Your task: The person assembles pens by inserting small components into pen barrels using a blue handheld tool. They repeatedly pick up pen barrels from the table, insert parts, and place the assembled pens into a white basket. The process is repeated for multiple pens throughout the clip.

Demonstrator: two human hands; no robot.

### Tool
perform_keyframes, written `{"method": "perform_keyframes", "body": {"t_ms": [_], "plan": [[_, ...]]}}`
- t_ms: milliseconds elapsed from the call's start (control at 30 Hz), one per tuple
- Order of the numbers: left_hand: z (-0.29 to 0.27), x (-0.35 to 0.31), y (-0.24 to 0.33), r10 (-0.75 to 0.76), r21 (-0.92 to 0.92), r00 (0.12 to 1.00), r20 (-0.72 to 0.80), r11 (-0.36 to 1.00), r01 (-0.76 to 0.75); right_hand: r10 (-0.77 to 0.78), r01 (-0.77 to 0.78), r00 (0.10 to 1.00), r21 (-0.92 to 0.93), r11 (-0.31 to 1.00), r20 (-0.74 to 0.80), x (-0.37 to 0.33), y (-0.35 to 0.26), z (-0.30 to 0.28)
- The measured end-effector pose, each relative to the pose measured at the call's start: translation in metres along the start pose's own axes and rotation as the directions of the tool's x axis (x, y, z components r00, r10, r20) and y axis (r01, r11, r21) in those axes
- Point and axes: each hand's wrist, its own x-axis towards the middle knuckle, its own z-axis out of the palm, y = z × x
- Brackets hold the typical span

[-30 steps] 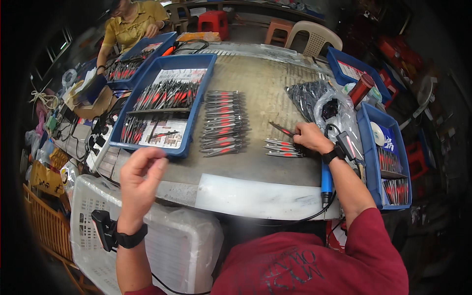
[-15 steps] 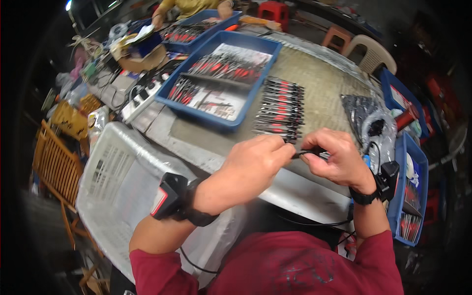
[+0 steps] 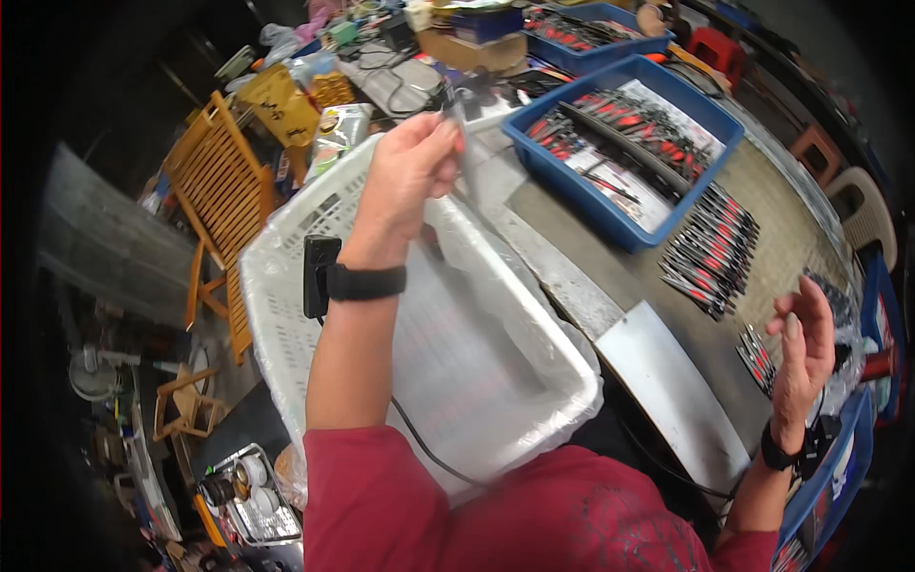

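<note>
Above the far rim of a white plastic crate (image 3: 562, 410) lined with clear film, my left hand (image 3: 405, 176) is raised with curled fingers. A blurred, dark and translucent thing (image 3: 456, 110) shows at its fingertips; its kind cannot be made out. At the right my right hand (image 3: 805, 353) has its fingers apart and holds nothing. Beside it lies a small group of slender, pen-like black and red pieces (image 3: 756, 360). A longer row of such pieces (image 3: 712, 250) lies farther back on the table.
A blue tray (image 3: 620, 234) with a dark divider holds many similar pieces; another blue tray (image 3: 610, 59) stands behind it. A wooden folding chair (image 3: 221, 200) is left of the crate. Blue bins (image 3: 829, 486) stand at the right, and a cable crosses my lap.
The view has turned left. My hands, together over the table before, are now apart: the left has moved over the crate, and the right has opened near the small group.
</note>
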Motion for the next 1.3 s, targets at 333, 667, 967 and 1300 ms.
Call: {"method": "perform_keyframes", "body": {"t_ms": [333, 667, 967, 1300], "plan": [[-0.147, -0.014, -0.158, -0.361, 0.048, 0.761, -0.540, 0.889, 0.455, 0.107, -0.110, 0.992, -0.045, 0.993, -0.059, -0.001, 0.053, -0.030], [-0.165, -0.006, -0.260, -0.414, 0.068, 0.598, -0.686, 0.782, 0.620, 0.197, -0.197, 0.980, -0.047, 0.979, -0.017, -0.013, 0.061, -0.031], [-0.211, 0.023, -0.352, -0.199, 0.365, 0.628, -0.752, 0.667, 0.649, 0.268, -0.275, 0.960, -0.101, 0.956, -0.077, -0.027, 0.067, -0.036], [-0.185, 0.015, -0.315, -0.246, 0.361, 0.621, -0.744, 0.634, 0.684, 0.323, -0.333, 0.942, -0.139, 0.933, -0.092, -0.036, 0.070, -0.039]]}}
